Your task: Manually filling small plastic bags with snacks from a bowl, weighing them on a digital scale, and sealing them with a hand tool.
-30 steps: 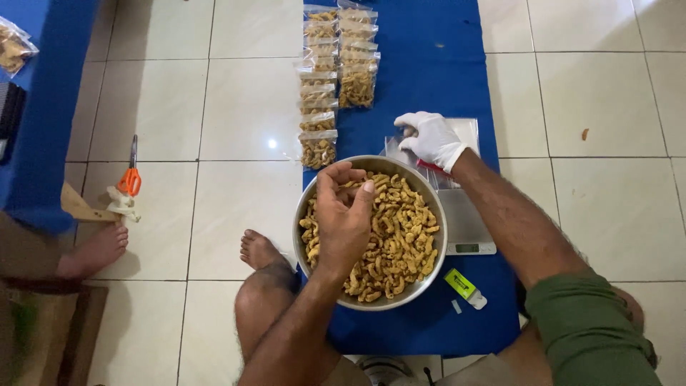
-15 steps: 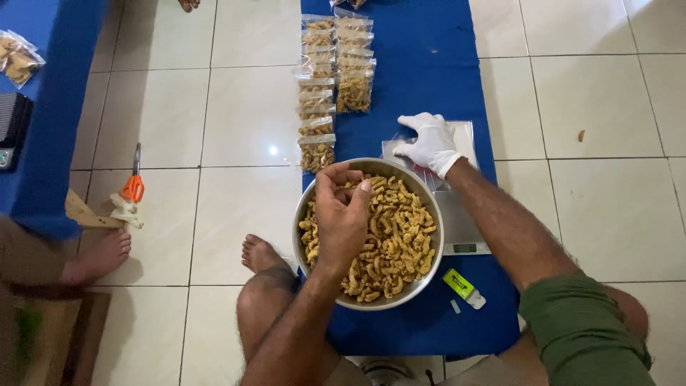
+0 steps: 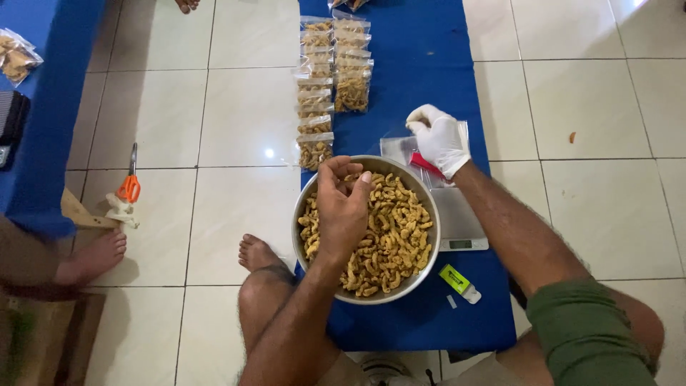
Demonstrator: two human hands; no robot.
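Note:
A round metal bowl [image 3: 426, 266] full of golden fried snack pieces [image 3: 391, 236] sits on a blue mat [image 3: 429, 64] between my legs. My left hand [image 3: 341, 209] is bare and hovers over the bowl, fingers bunched around a few snack pieces. My right hand [image 3: 441, 139] wears a white glove and rests on a clear plastic bag [image 3: 395, 147] with a red strip, lying on a small digital scale [image 3: 459, 227] just beyond the bowl.
Several filled clear snack bags [image 3: 314, 107] line the mat's far left edge. A green lighter [image 3: 459, 282] lies near the bowl. Orange-handled scissors [image 3: 130, 182] lie on the white tiled floor. Another person's foot [image 3: 93, 255] shows at the left beside a second blue mat [image 3: 50, 129].
My left hand has lifted slightly from the snack pile with pieces pinched in it. My gloved right hand has stayed on the bag on the scale.

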